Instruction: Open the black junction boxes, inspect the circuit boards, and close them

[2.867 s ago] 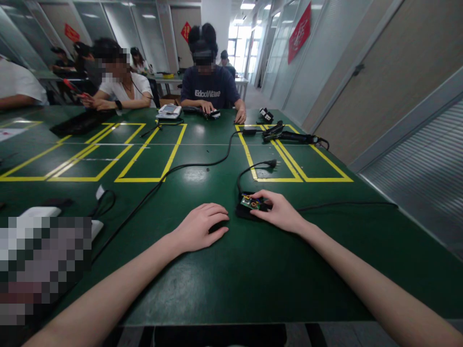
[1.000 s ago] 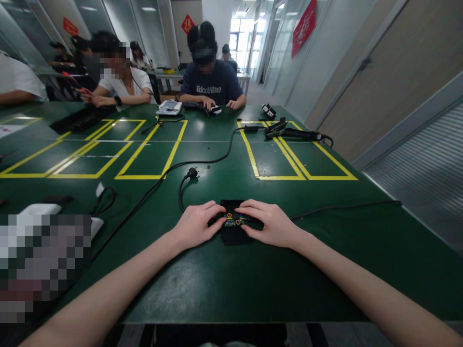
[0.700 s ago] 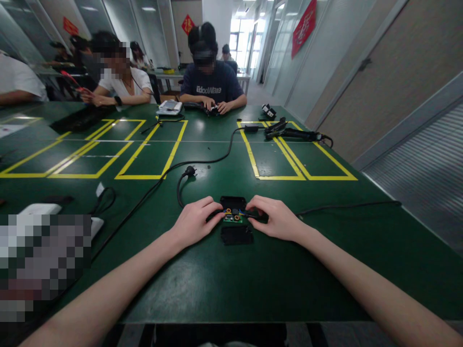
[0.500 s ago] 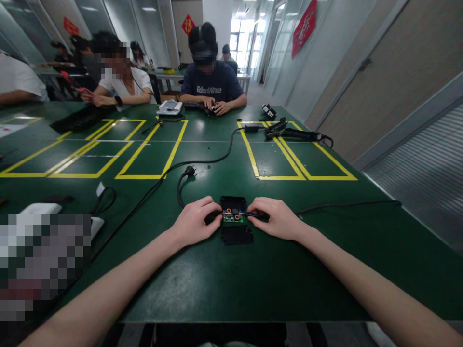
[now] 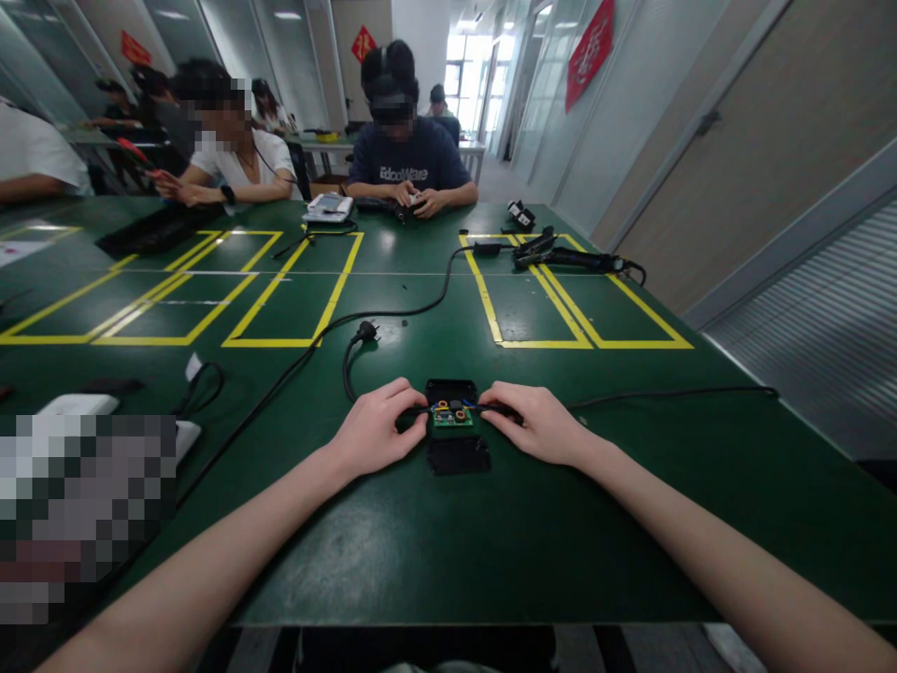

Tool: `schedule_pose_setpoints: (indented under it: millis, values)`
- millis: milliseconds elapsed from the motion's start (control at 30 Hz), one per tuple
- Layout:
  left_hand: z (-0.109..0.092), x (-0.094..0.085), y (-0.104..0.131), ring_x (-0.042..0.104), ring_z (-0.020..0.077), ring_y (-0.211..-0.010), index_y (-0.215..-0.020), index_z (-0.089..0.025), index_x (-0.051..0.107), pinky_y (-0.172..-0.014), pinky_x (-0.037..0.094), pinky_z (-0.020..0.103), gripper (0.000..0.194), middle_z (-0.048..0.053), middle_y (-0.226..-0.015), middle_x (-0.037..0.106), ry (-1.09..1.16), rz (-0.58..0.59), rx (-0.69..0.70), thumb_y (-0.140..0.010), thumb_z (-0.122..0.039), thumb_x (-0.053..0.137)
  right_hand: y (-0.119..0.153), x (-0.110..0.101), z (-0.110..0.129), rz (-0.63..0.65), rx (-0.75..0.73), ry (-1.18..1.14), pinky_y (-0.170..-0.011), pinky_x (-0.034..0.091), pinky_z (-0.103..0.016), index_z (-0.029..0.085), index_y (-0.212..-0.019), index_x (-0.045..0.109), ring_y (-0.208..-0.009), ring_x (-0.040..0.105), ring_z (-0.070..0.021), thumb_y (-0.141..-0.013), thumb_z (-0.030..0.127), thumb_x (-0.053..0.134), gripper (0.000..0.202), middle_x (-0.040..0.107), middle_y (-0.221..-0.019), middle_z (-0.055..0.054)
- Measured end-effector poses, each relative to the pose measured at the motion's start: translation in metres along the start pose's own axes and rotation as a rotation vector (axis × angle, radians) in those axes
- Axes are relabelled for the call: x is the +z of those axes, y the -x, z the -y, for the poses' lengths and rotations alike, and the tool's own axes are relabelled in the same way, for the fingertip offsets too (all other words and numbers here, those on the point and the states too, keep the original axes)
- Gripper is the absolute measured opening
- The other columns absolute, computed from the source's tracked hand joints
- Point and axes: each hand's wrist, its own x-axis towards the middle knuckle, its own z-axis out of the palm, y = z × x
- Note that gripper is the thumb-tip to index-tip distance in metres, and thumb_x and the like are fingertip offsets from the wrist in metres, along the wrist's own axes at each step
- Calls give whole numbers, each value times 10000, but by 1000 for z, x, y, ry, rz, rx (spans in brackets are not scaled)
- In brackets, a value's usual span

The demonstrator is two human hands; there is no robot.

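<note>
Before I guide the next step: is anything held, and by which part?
The left hand pinches the left cable close to the circuit board; the right hand pinches the right cable, also close to the board.

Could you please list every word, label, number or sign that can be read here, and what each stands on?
"EdooWare" (middle letters uncertain): navy-blue T-shirt across the table.
"福" (somewhat blurred): red diamond-shaped paper sign on the back door.
Unreadable: red banner on the right glass wall; red paper sign at upper left.
No text legible: green circuit board; white tag on a black cord.
</note>
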Motion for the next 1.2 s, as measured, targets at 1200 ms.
schedule_pose_setpoints:
  millis: [1200]
  values:
    - [-3, -3, 2, 543, 98, -592, -876, -181, 649, -545, 408, 203, 85, -14, -758, 602, 32, 90, 103, -865, -206, 569, 0, -2, 12, 25, -62, -91, -595, 401, -249, 193, -856, 617, -622, 587, -139, -1016, 231, 474, 217, 664, -777, -35]
